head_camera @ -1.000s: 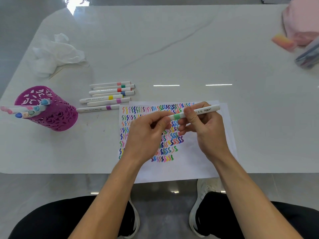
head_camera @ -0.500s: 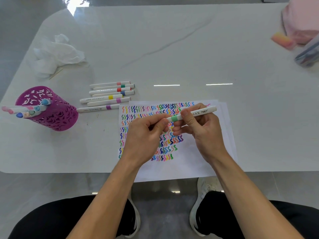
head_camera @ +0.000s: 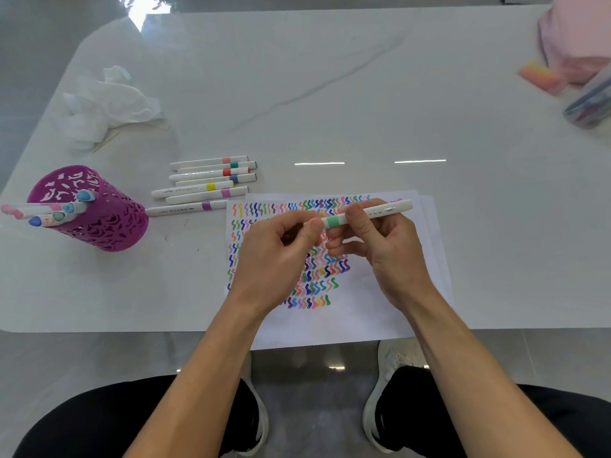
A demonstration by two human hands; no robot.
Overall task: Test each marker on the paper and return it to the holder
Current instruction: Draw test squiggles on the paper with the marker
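A white marker with a green band (head_camera: 370,213) is held level above the paper (head_camera: 363,312), which is covered in rows of coloured squiggles. My right hand (head_camera: 386,249) grips the marker's barrel. My left hand (head_camera: 281,256) pinches its left end, where the cap sits; the tip is hidden by my fingers. Several white markers (head_camera: 208,183) with coloured bands lie in a row on the table left of the paper. The purple perforated holder (head_camera: 99,219) stands at the far left with several markers leaning out of it.
Crumpled white tissue (head_camera: 109,104) lies at the back left. A pink cloth (head_camera: 578,41), an orange-pink eraser (head_camera: 542,77) and a clear pencil case (head_camera: 591,100) sit at the back right. The table's front edge (head_camera: 132,330) runs just under the paper, which overhangs it.
Both hands stay together on the green-banded marker. The marker dipped a little half a second ago and is now back up; my left fingers have closed in on its capped end.
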